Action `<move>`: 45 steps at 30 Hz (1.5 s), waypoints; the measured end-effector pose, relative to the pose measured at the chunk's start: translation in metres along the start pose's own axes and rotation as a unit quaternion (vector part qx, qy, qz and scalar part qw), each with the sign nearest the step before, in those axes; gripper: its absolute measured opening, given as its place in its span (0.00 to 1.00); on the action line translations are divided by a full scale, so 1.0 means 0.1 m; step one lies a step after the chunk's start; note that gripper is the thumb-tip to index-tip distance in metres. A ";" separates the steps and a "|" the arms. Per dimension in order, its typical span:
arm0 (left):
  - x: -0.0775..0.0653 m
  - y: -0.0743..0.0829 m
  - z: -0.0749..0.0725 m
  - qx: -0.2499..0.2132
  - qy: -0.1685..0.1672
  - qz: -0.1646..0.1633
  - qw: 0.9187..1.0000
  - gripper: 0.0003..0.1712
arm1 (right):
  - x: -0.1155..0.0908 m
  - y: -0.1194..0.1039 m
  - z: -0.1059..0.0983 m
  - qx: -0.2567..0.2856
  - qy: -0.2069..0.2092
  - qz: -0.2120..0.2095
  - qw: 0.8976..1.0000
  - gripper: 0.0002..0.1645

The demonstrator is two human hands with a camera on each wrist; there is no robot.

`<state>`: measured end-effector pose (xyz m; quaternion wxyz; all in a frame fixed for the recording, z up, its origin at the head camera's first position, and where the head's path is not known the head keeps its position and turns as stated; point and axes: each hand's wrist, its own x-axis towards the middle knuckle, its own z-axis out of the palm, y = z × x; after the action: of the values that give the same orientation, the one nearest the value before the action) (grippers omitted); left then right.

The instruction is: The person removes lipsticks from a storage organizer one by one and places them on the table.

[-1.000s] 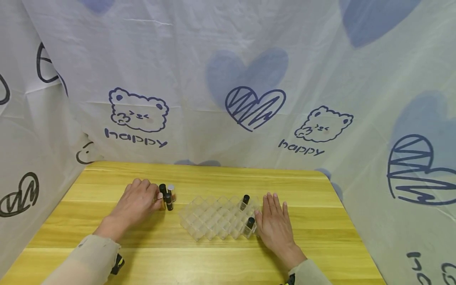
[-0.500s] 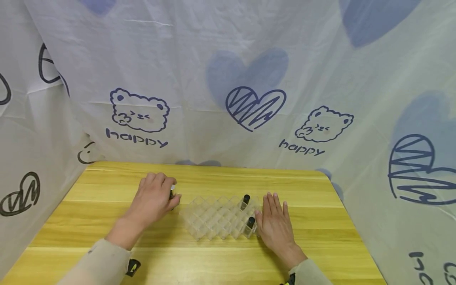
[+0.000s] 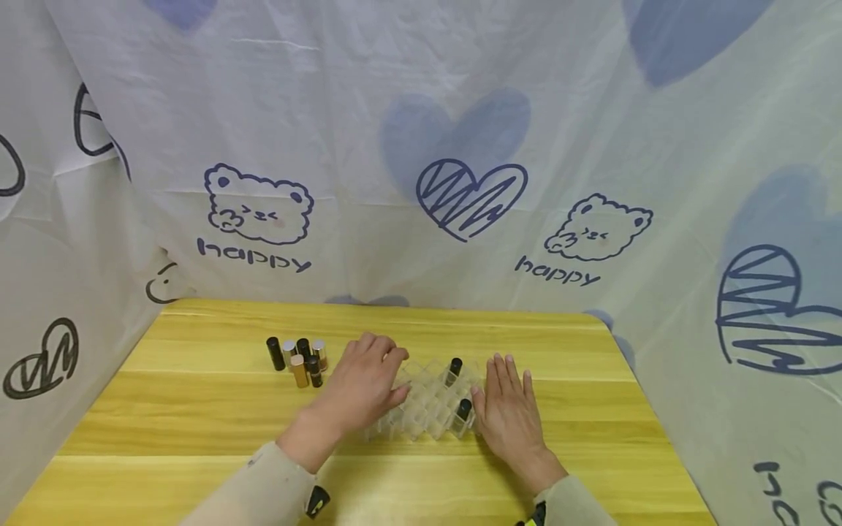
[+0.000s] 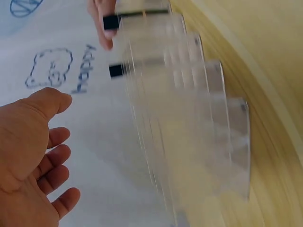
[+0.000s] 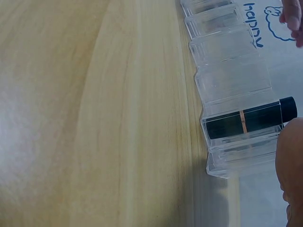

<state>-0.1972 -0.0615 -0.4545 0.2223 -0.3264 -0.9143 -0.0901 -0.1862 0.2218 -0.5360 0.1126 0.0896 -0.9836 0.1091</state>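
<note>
In the head view, the left hand (image 3: 362,383) is held above the left part of the clear rack (image 3: 424,416), its fingers loosely bent; whether the rack is touched cannot be told. From that hand, the uncovered part of the rack is found at 3 to 4 o'clock, and six loose tubes (image 3: 299,371) (three black, two silver-capped, one gold) are stood in a cluster near 10 o'clock. The right hand (image 3: 509,409) is laid flat at the rack's end, fingers straight and close together. From it, the far tube (image 3: 454,371) is seen in a cell at 10 o'clock, the near tube (image 3: 463,410) at 9. The yellow wood-grain table (image 3: 131,438) is backed at 12 o'clock by white cloth (image 3: 368,73), printed with blue hearts, bears and "happy".

In the left wrist view, the left palm is revealed: nothing is held, and a wide gap is left between thumb and fingers. The stepped rack is blurred at 2 to 3 o'clock, two black caps (image 4: 115,71) jutting at 1.

In the right wrist view, a copper band (image 5: 243,121) is shown through the rack wall on one black tube. The right hand is only partly shown, the rack at its 11 o'clock; contact cannot be confirmed.
</note>
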 end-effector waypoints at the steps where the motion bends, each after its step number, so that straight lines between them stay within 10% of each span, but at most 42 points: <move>1: 0.03 0.05 0.02 -0.001 -0.010 0.003 1.000 0.25 | 0.00 0.00 0.00 0.000 0.000 0.000 1.000 0.39; 15: 0.26 0.51 0.37 0.000 -0.090 0.034 0.995 0.24 | 0.01 0.03 0.02 -0.011 0.005 -0.007 1.000 0.40; 45: 0.40 0.67 0.56 0.057 -0.158 0.067 0.984 0.18 | 0.02 0.03 0.01 -0.011 0.004 -0.009 1.000 0.39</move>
<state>-0.2012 0.0298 -0.4839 0.0987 -0.3836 -0.9177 0.0298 -0.1889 0.2243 -0.5372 0.1188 0.0972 -0.9833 0.0973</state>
